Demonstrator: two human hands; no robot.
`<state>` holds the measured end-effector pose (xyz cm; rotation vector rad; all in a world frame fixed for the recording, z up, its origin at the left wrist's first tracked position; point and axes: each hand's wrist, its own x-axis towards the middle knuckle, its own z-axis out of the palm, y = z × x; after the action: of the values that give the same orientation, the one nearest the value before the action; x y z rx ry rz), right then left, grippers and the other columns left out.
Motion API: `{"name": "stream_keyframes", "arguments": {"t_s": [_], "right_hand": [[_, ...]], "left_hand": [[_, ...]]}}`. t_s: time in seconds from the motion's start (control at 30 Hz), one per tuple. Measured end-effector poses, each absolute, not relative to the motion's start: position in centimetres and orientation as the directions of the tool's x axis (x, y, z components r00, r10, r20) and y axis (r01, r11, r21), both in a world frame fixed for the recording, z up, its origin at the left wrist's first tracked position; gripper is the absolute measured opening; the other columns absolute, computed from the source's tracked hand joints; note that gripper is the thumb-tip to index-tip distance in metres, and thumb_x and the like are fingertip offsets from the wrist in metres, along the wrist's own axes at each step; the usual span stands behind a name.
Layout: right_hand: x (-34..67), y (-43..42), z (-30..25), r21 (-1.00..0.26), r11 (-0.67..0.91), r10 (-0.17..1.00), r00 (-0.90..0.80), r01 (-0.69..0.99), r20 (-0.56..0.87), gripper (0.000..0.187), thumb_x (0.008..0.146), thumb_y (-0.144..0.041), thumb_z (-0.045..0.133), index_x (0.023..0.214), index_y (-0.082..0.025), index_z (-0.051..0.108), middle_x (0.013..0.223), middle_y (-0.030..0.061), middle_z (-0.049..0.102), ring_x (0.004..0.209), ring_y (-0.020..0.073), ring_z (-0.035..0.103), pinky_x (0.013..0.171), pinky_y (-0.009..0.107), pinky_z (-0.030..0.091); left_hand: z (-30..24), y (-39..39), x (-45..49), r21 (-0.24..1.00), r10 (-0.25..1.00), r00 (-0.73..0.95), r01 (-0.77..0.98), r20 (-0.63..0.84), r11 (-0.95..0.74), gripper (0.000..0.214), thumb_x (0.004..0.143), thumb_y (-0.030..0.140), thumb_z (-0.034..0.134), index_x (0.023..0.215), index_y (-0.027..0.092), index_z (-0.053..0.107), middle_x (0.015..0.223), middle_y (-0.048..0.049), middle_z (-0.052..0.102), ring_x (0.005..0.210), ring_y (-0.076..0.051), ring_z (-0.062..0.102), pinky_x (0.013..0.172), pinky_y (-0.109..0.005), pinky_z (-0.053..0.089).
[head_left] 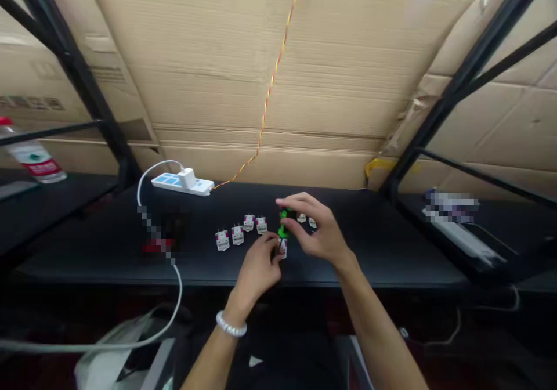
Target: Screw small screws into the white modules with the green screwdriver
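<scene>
My right hand [319,227] is closed, thumb and fingers gripping the green and black handle of a screwdriver [284,224]. The tool points down at a small white plug [284,249] with magenta sides. My left hand [260,265], wearing a pale coiled band at the wrist, pinches this plug close to the table; its fingers hide part of it. To the left lie several similar pronged plugs, among them one plug [222,240] at the end of the row. Behind my right hand, small white pieces [312,223] are partly covered.
A white power strip [198,187] with a white adapter [187,178] stands at the back left of the black table [378,251]. Its white cable [179,285] hangs over the front edge. Black shelf posts [452,88] flank both sides; a water bottle [39,158] is far left.
</scene>
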<state>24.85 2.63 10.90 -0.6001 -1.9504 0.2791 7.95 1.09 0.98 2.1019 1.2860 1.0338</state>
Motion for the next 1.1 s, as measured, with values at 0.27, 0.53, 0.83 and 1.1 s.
{"name": "stream_keyframes", "arguments": {"t_s": [0.27, 0.53, 0.83, 1.1], "right_hand": [[25.01, 2.37, 11.24, -0.47, 0.842, 0.539, -0.415, 0.265, 0.733, 0.046, 0.104, -0.022, 0.056, 0.149, -0.028, 0.06, 0.133, 0.0124, 0.069, 0.117, 0.0239, 0.069, 0.104, 0.046, 0.058], [24.71, 2.28, 11.42, -0.395, 0.834, 0.532, -0.369, 0.386, 0.763, 0.039, 0.097, -0.033, 0.075, 0.135, -0.025, 0.071, 0.108, 0.0079, 0.069, 0.095, 0.0204, 0.069, 0.084, 0.036, 0.061], [24.56, 2.6, 11.17, -0.421, 0.851, 0.512, -0.317, 0.314, 0.799, 0.028, 0.097, -0.028, 0.075, 0.125, -0.027, 0.077, 0.102, 0.0057, 0.074, 0.086, 0.0174, 0.069, 0.073, 0.03, 0.061], [25.18, 2.26, 11.9, -0.467, 0.847, 0.532, -0.415, 0.256, 0.738, 0.041, 0.103, -0.018, 0.059, 0.143, -0.026, 0.066, 0.127, 0.0103, 0.074, 0.109, 0.0203, 0.073, 0.099, 0.039, 0.061]], "left_hand": [[0.76, 1.12, 8.03, 0.687, 0.885, 0.282, 0.558, 0.371, -0.466, 0.028, 0.078, -0.006, 0.056, 0.08, 0.021, 0.059, 0.105, -0.0058, 0.068, 0.102, -0.024, 0.067, 0.095, -0.037, 0.055], [1.01, 0.84, 8.34, 0.659, 0.89, 0.26, 0.6, 0.375, -0.453, 0.027, 0.08, -0.006, 0.055, 0.079, 0.021, 0.058, 0.103, -0.0071, 0.068, 0.1, -0.025, 0.066, 0.09, -0.038, 0.055], [0.37, 0.7, 8.52, 0.649, 0.885, 0.251, 0.606, 0.393, -0.46, 0.028, 0.083, -0.006, 0.052, 0.082, 0.021, 0.058, 0.103, -0.0068, 0.067, 0.097, -0.024, 0.065, 0.088, -0.038, 0.055], [0.58, 0.56, 8.58, 0.644, 0.886, 0.25, 0.613, 0.391, -0.457, 0.027, 0.085, -0.005, 0.053, 0.086, 0.021, 0.059, 0.11, -0.0092, 0.069, 0.1, -0.025, 0.067, 0.09, -0.039, 0.056]]}}
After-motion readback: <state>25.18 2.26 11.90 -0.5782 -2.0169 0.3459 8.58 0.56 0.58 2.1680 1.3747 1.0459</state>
